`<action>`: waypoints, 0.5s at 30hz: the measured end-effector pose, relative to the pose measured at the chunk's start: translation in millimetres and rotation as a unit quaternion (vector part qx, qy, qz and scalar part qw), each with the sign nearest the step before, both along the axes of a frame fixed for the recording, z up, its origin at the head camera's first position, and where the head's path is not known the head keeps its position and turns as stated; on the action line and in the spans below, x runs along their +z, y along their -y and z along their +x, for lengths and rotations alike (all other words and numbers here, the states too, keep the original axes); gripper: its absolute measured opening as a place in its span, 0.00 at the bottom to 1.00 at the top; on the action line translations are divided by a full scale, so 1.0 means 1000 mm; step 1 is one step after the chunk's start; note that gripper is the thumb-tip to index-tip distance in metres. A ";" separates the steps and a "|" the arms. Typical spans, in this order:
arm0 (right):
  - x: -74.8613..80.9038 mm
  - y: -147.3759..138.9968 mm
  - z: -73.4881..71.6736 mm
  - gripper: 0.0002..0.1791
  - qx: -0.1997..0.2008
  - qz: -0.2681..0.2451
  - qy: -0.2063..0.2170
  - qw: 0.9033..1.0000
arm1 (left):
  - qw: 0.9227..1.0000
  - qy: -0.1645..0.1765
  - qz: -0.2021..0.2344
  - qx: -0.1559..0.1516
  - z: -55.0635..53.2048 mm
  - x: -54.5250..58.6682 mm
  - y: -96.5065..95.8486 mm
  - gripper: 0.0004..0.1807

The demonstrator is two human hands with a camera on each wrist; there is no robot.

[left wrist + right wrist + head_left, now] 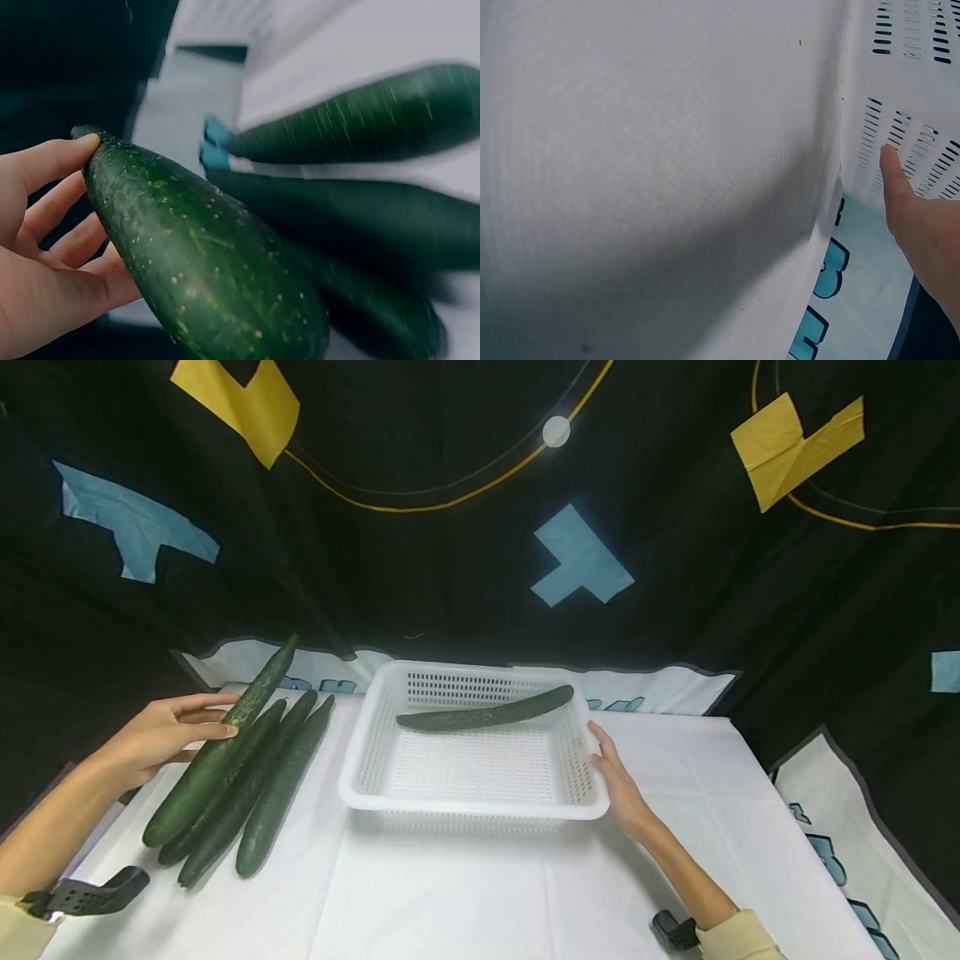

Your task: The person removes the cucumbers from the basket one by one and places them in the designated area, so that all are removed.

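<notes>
A long dark green cucumber (213, 760) is pinched between the thumb and fingers of my left hand (168, 735). In the left wrist view the thumb presses near the narrow tip of this cucumber (202, 247). Three more cucumbers lie side by side just right of it, the outermost cucumber (285, 789) slightly apart. A white perforated basket (472, 810) stands mid-table with one cucumber (487, 717) lying across its far part. At the basket's right side, my right hand (621, 781) touches the wall near the rim with extended fingers. A fingertip (889, 154) lies against the slotted wall.
White cloth covers the table (450, 893). Behind it hangs a black curtain (420, 577) with yellow and blue patches. A white lettered border (675, 689) runs along the table's back edge. Dark devices (97, 893) are strapped at both wrists.
</notes>
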State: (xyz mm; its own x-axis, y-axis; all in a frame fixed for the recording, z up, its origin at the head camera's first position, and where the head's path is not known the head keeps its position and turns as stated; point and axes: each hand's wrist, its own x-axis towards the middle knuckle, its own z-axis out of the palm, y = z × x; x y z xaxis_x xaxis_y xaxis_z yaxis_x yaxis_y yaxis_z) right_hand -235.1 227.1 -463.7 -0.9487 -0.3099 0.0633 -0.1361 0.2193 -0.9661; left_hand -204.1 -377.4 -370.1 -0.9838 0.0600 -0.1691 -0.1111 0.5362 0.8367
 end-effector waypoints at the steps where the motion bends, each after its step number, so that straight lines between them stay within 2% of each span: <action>1: 0.000 0.000 0.000 0.31 0.001 -0.002 0.000 1.000 | 1.000 0.004 -0.004 0.003 0.001 -0.004 0.008 0.42; 7: 0.001 -0.001 0.000 0.31 0.004 -0.015 0.011 1.000 | 1.000 0.015 -0.018 0.012 0.000 -0.025 0.041 0.33; 15: 0.001 0.000 0.000 0.31 0.003 -0.013 0.009 1.000 | 0.999 0.046 -0.003 0.009 -0.003 -0.049 0.063 0.24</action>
State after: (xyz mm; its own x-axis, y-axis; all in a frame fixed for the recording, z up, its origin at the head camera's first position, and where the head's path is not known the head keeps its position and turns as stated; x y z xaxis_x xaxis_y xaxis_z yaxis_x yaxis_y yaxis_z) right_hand -234.7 226.6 -462.9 -0.9479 -0.3139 0.0537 -0.1194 0.1940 -0.9737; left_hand -207.1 -440.2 -418.9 -0.9648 0.0414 -0.2598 -0.1974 0.5389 0.8189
